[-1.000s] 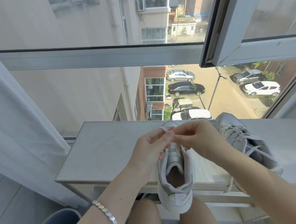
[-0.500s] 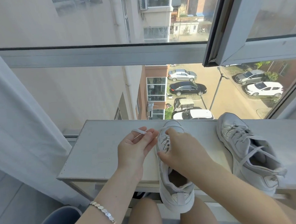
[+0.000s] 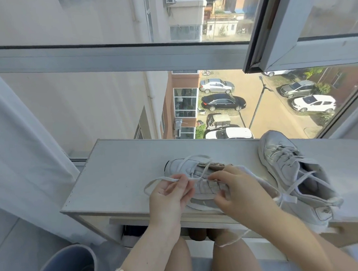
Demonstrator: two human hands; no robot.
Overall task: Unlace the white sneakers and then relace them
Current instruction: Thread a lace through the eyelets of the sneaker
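One white sneaker [image 3: 199, 176] lies tipped on its side on the pale table [image 3: 121, 172], toe toward the left. My left hand [image 3: 169, 195] pinches its white lace [image 3: 162, 180], which loops out to the left and arcs over the toe. My right hand [image 3: 236, 192] rests on the sneaker's eyelet area, thumb and fingertips pinched at the lacing. The second white sneaker [image 3: 291, 170] stands upright to the right, laced, its loose ends trailing over the side.
The table stands against a large window [image 3: 115, 61] with an opened sash at the upper right. A white curtain [image 3: 17, 149] hangs at left. A blue bin [image 3: 64, 268] stands on the floor at lower left. My knees sit under the table's front edge.
The sneaker has gone from standing heel-toward-me to lying sideways on the table. My left hand has drawn the lace out to the left, and my right hand has shifted right along the eyelets.
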